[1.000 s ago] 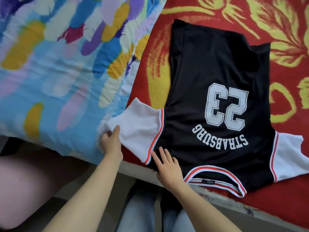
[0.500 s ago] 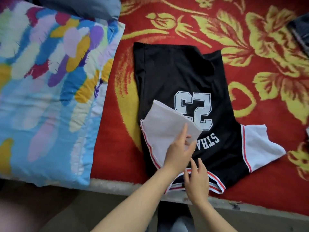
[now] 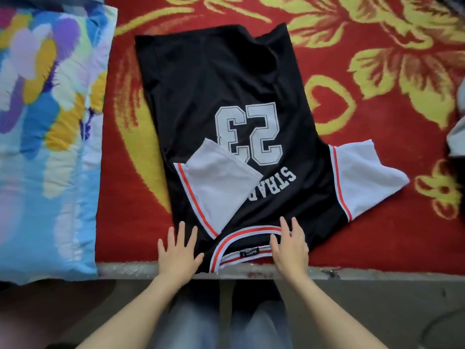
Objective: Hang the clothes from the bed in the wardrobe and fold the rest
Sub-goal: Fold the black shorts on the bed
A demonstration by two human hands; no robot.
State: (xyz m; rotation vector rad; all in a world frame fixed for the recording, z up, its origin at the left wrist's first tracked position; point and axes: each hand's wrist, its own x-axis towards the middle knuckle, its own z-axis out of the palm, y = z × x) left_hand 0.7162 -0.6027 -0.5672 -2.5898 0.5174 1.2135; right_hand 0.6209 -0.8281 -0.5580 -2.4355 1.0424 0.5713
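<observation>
**A:** What is the garment like?

**B:** A smooth, faintly shiny black jersey (image 3: 214,84) with a blocky white "23" and lettering. It lies flat, print up, stretching away from both hands. Its ribbed neckband (image 3: 251,232), striped white and orange, curves between them.

**A:** The sleeves?

**B:** Short, white and orange-trimmed. One sleeve (image 3: 221,183) is folded inward over the black cloth, just beyond the fingertips of the left hand (image 3: 178,250). The other sleeve (image 3: 364,177) juts out flat, beyond the right hand (image 3: 289,244) and to its right.

**A:** And the hands?

**B:** Both lie flat with fingers straight and spread, gripping nothing. The left rests across the jersey's near corner and the blanket, the right on the neckband's end.

**A:** Underneath?

**B:** A plush red blanket (image 3: 377,238) with yellow flowers. Left of the left hand lies a soft pillow (image 3: 45,152) dabbed blue, yellow and purple. A grey bed edge (image 3: 125,270) runs under the wrists.
</observation>
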